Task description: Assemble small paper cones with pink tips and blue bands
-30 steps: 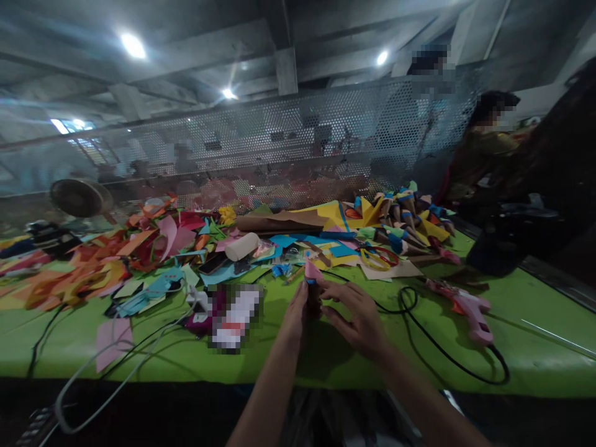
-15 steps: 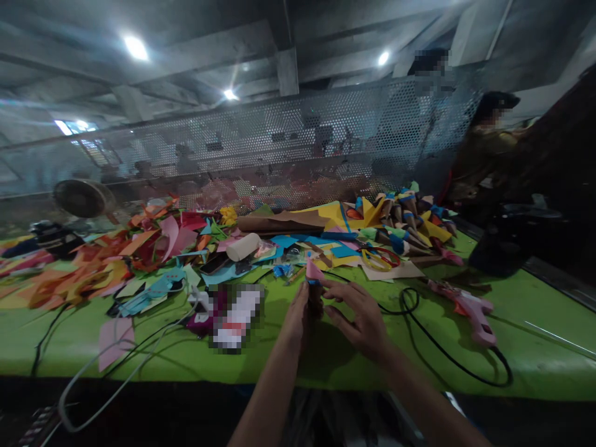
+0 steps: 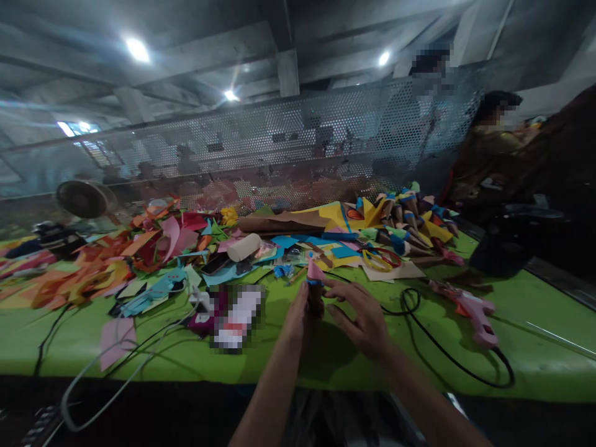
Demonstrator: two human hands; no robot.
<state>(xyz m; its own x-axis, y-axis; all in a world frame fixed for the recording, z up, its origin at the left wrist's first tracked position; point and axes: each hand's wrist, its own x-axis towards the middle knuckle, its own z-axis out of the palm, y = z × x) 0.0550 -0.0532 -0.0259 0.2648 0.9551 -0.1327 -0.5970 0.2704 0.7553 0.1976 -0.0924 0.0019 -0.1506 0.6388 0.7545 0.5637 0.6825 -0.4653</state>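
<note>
A small brown paper figure (image 3: 316,300) stands upright between my hands, with a blue band and a pink cone-shaped top that ends in a blue tip. My left hand (image 3: 297,313) grips it from the left side, its fingers partly hidden behind the paper. On the other side, my right hand (image 3: 361,313) has its fingers apart, thumb below the index finger. Its index fingertip is at or very close to the blue band; whether it touches, I cannot tell.
A pink glue gun (image 3: 475,313) with a looping black cable lies to the right. Scissors (image 3: 379,259) with yellow and red handles lie beyond my hands. A phone (image 3: 238,316), a white cable and coloured paper scraps (image 3: 107,254) cover the left. Similar paper cones (image 3: 410,217) are piled at back right.
My hands and the paper figure are almost unchanged. At the far right, a person behind the table has shifted slightly.
</note>
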